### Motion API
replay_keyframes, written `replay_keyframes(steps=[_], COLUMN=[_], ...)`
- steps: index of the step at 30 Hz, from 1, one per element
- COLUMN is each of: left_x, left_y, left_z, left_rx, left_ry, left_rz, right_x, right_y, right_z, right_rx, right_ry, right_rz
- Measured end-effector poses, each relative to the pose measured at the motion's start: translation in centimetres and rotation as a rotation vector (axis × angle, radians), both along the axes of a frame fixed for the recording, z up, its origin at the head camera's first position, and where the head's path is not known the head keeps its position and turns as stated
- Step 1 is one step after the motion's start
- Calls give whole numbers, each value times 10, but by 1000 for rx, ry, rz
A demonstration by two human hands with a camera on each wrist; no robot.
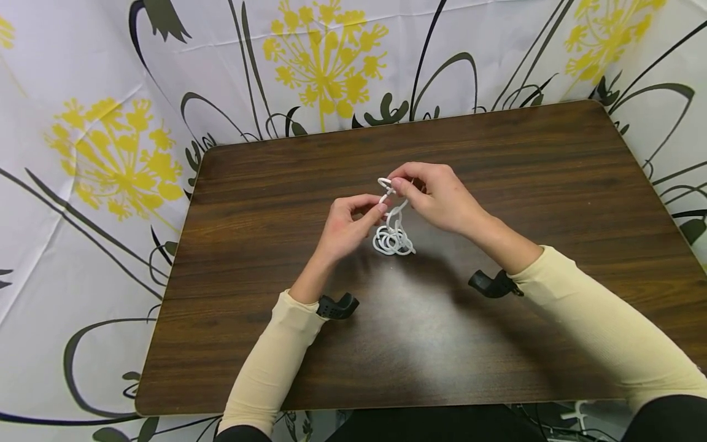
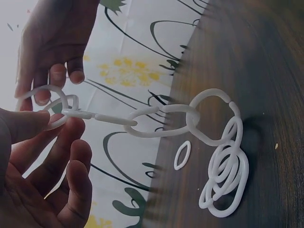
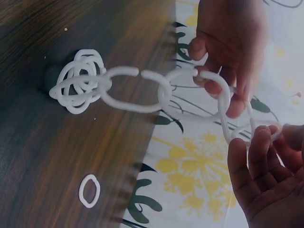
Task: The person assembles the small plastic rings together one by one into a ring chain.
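A chain of white plastic links (image 1: pixel 391 247) hangs between the hands and the table, its lower part heaped in a small pile. My left hand (image 1: pixel 343 230) pinches a link near the chain's upper end between thumb and fingertips. Just to the right and farther up, my right hand (image 1: pixel 444 199) pinches the end link between thumb and index finger. From the hands, linked ovals (image 2: pixel 159 133) slope down to the pile. Small slits show in several links in the right wrist view. A single loose link (image 3: pixel 81 192) lies on the table apart from the pile.
The dark wood-grain table (image 1: pixel 265 258) has rounded corners and stands against a white cloth with yellow and grey plant prints (image 1: pixel 326 55). Black wrist mounts (image 1: pixel 338 307) sit at both cuffs. Cables show below the table's near edge at the right.
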State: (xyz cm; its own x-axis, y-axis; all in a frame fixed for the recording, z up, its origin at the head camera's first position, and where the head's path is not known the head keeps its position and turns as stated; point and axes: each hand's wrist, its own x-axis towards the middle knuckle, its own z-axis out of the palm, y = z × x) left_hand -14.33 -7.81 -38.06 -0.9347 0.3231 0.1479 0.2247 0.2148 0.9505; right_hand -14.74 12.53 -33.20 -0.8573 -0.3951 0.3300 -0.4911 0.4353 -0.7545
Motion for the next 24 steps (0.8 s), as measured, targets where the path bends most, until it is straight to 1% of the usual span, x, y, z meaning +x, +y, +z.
replay_keyframes(steps=[5,8,12,14,15,16,17,20,22,24], left_x=[1,2,9,13,14,14,14,8,3,-2], left_y=[-2,-2,-1,0,0,0,0,-1,-1,-1], left_z=[0,4,22,30,33,34,34,24,16,8], left_rx=[26,32,-7,-33,-44,-51,-54,-43,-13,42], left_ry=[-39,-45,-51,-59,-63,-68,-70,-73,-66,-50], left_rz=[-1,-12,-16,-13,-11,-10,-10,-11,-13,-19], right_x=[-2,-3,-4,-5,-5,-6,-6,-6,-6,-6], right_y=[3,5,5,6,6,6,6,5,5,4], right_z=[-1,-1,0,0,0,1,1,2,2,1], right_rx=[-96,-143,-229,-266,-281,-288,-297,-318,-324,-325], right_ry=[-58,-94,-167,-208,-226,-242,-256,-286,-303,-321], right_rz=[-19,-55,-90,-84,-75,-64,-51,-18,-5,1])
